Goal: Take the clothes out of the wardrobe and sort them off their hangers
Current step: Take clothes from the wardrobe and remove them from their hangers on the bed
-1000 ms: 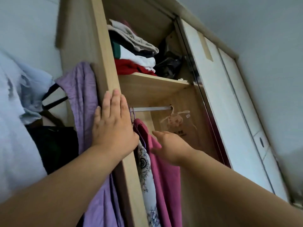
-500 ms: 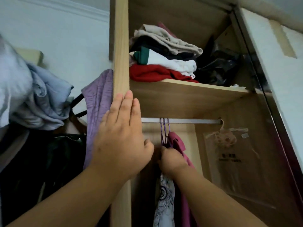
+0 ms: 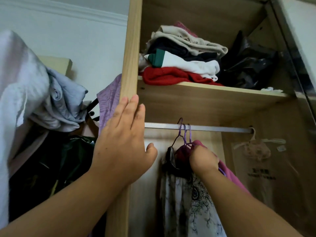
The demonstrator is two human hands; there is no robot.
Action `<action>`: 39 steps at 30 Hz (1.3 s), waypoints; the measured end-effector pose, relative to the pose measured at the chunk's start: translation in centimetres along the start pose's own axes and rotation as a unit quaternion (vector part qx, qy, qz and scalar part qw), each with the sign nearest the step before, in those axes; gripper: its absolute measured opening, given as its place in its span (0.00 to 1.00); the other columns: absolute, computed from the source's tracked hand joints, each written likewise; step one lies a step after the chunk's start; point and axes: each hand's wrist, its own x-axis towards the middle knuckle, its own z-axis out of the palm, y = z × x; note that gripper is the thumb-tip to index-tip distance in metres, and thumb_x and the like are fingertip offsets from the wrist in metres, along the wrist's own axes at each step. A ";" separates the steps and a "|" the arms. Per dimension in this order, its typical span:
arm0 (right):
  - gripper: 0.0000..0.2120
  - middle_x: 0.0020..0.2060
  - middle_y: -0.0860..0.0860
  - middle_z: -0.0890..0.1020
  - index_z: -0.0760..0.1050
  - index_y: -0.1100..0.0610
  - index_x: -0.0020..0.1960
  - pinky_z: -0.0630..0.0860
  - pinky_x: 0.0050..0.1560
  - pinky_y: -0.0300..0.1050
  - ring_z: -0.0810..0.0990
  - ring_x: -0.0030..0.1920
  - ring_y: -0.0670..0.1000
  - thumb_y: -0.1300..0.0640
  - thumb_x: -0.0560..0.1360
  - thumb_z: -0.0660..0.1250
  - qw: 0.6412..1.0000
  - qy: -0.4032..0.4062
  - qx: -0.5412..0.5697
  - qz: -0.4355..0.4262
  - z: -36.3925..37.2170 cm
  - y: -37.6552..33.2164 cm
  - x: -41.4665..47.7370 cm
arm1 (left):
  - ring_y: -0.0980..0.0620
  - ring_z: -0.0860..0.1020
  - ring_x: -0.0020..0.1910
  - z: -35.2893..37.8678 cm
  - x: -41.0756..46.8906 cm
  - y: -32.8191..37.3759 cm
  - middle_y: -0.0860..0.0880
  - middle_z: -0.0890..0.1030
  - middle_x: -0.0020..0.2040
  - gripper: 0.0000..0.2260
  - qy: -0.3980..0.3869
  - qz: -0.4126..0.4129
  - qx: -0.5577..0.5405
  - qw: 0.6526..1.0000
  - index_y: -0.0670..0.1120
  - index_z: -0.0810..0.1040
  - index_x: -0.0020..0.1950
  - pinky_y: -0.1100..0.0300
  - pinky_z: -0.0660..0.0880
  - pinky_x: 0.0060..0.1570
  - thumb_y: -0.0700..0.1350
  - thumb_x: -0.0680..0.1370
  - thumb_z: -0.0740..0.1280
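Clothes on hangers, wardrobe interior, listed left to right.

Outside the wardrobe, left of the left fingers: heap of pale blue and white cloth (image 3: 51, 100); below it, dark garments (image 3: 51, 168); purple garment (image 3: 109, 100) hanging against the outer face of the side panel.

Wardrobe side panel (image 3: 131, 48): light wood, upright. Left hand (image 3: 123, 144) laid flat on its front edge, fingers straight, close together and pointing up, thumb out to the right, gripping nothing.

Rail (image 3: 213, 128): metal, long axis running level left to right, just right of the left fingertips and above the right hand.

Purple wire hangers (image 3: 185, 134): hooks over the rail, necks pointing down toward the right fingers.

Dark garment (image 3: 172, 161): bunched, just left of the right fingers.

Pink garment (image 3: 229, 175): on a hanger, hanging down and slanting right below the right wrist. Right hand (image 3: 203, 161) closed on its top at the hanger neck, fingers curled tight.

White patterned garment (image 3: 188, 211): black print, long axis vertical, hanging below the right fingers.

Shelf (image 3: 205, 93): above both hands. Folded stack (image 3: 183, 59): beige, dark, white with green, red at the bottom. Black bag (image 3: 251, 65) to its right.

Clear bag (image 3: 259, 151): hangs from the rail's far right end, well right of the right fingers.
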 end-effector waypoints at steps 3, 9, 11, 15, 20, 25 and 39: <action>0.05 0.47 0.56 0.81 0.72 0.55 0.46 0.64 0.49 0.50 0.78 0.50 0.60 0.62 0.74 0.59 0.999 0.021 0.025 0.009 -1.4 -0.5 0.8 | 0.42 0.61 0.74 0.1 -0.1 -0.1 0.39 0.63 0.74 0.35 0.003 0.003 0.005 1.000 0.38 0.67 0.71 0.52 0.59 0.67 0.54 0.67 0.60; 0.03 0.45 0.58 0.80 0.71 0.54 0.44 0.69 0.49 0.50 0.75 0.44 0.59 0.59 0.76 0.59 0.999 0.026 0.028 -0.026 -5.0 1.4 0.1 | 0.42 0.60 0.74 0.0 -0.3 0.0 0.40 0.63 0.74 0.33 0.008 -0.009 -0.018 1.000 0.39 0.69 0.70 0.46 0.64 0.67 0.52 0.67 0.61; 0.08 0.45 0.59 0.81 0.74 0.55 0.46 0.73 0.52 0.52 0.77 0.47 0.61 0.53 0.78 0.59 0.998 0.029 0.032 -0.046 -6.7 2.7 -1.0 | 0.41 0.60 0.74 -0.1 -0.2 -0.1 0.39 0.63 0.74 0.33 0.000 -0.005 -0.019 1.000 0.39 0.69 0.70 0.44 0.63 0.69 0.52 0.67 0.62; 0.10 0.43 0.60 0.81 0.76 0.58 0.46 0.70 0.42 0.47 0.78 0.48 0.63 0.54 0.79 0.59 0.994 0.048 0.035 -0.095 -10.8 6.4 -4.5 | 0.39 0.57 0.74 -0.3 -0.2 -0.1 0.38 0.60 0.75 0.33 -0.035 0.001 0.004 0.999 0.40 0.68 0.71 0.41 0.60 0.69 0.53 0.68 0.61; 0.09 0.35 0.53 0.78 0.73 0.55 0.40 0.63 0.35 0.45 0.77 0.42 0.59 0.55 0.78 0.61 0.993 0.044 0.009 -0.106 -15.5 12.5 -10.7 | 0.39 0.58 0.74 -0.2 -2.3 3.0 0.38 0.63 0.73 0.33 -0.075 0.027 -0.017 0.997 0.42 0.70 0.69 0.40 0.58 0.68 0.53 0.66 0.66; 0.09 0.29 0.47 0.77 0.75 0.50 0.38 0.68 0.31 0.32 0.76 0.32 0.43 0.53 0.77 0.63 0.995 0.006 0.017 -0.094 -19.3 17.2 -17.7 | 0.48 0.48 0.77 1.9 -7.1 10.8 0.48 0.52 0.78 0.33 -0.235 0.025 -0.218 0.947 0.50 0.54 0.77 0.43 0.51 0.72 0.57 0.74 0.61; 0.07 0.28 0.39 0.78 0.76 0.38 0.35 0.69 0.32 0.32 0.75 0.30 0.39 0.45 0.71 0.68 0.969 -0.054 -0.180 0.161 -30.6 18.6 -38.2 | 0.46 0.76 0.37 2.9 -18.3 27.2 0.47 0.77 0.37 0.02 -0.404 0.020 -0.677 0.615 0.46 0.73 0.51 0.54 0.69 0.39 0.42 0.80 0.61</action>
